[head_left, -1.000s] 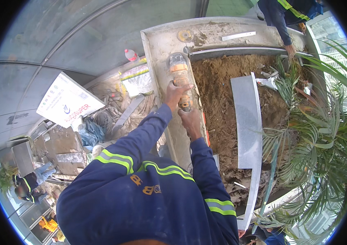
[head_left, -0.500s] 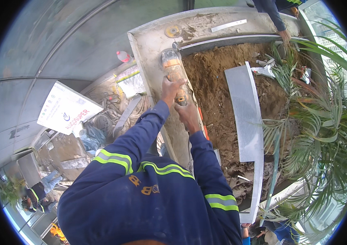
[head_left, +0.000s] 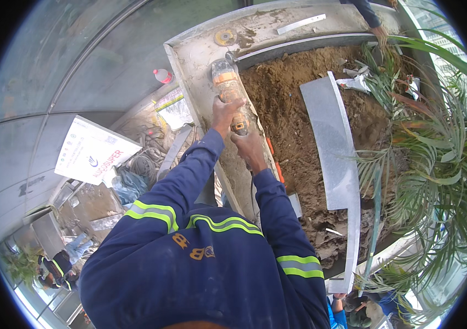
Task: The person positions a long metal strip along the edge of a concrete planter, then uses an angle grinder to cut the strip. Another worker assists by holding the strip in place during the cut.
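Both my hands are wrapped round a dusty orange and grey angle grinder (head_left: 227, 82). My left hand (head_left: 224, 113) grips the middle of its body, and my right hand (head_left: 250, 148) holds the rear end nearer to me. The grinder's head lies over the concrete ledge (head_left: 200, 71) of a planter, beside the near end of a grey metal strip (head_left: 305, 45) along the soil's far edge. Its disc is mostly hidden. A loose yellowish round disc (head_left: 225, 37) lies on the ledge just beyond the grinder.
Brown soil (head_left: 277, 104) fills the planter, with a notched grey sheet panel (head_left: 329, 142) on it. Palm fronds (head_left: 431, 164) crowd the right. Another person's hand (head_left: 380, 34) touches the strip's far end. A pink-capped bottle (head_left: 162, 75), white board (head_left: 96, 151) and cables (head_left: 144, 167) are left.
The view has shifted slightly, so most things sit a little differently in the picture. My hands keep the same hold on the grinder, whose head stays by the metal strip's end.
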`<state>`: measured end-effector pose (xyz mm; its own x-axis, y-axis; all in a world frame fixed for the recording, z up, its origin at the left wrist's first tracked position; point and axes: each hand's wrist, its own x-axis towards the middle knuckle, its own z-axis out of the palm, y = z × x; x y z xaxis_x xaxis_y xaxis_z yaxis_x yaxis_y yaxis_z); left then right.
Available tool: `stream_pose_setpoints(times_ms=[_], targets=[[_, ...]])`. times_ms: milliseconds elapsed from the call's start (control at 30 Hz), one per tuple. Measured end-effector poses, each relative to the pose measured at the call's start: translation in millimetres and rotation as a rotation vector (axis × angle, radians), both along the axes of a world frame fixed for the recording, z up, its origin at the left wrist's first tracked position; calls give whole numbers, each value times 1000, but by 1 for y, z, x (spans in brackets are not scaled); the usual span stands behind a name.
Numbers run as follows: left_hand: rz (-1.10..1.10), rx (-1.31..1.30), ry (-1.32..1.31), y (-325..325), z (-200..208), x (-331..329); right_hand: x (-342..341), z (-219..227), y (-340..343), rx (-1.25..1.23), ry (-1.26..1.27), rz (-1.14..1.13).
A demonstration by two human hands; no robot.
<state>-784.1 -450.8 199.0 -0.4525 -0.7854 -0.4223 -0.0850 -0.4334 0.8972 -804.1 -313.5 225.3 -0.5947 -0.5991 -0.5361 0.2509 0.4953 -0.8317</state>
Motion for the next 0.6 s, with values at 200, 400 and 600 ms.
stream_pose_setpoints(times_ms=[200, 400, 600], targets=[[-27, 5, -8, -2, 0, 0, 0, -4, -2, 44, -48, -7], [-42, 8, 8, -2, 3, -1, 4, -9, -2, -36, -12, -33], [-62, -41, -24, -8, 2, -1, 7, -16, -5, 12, -37, -32]])
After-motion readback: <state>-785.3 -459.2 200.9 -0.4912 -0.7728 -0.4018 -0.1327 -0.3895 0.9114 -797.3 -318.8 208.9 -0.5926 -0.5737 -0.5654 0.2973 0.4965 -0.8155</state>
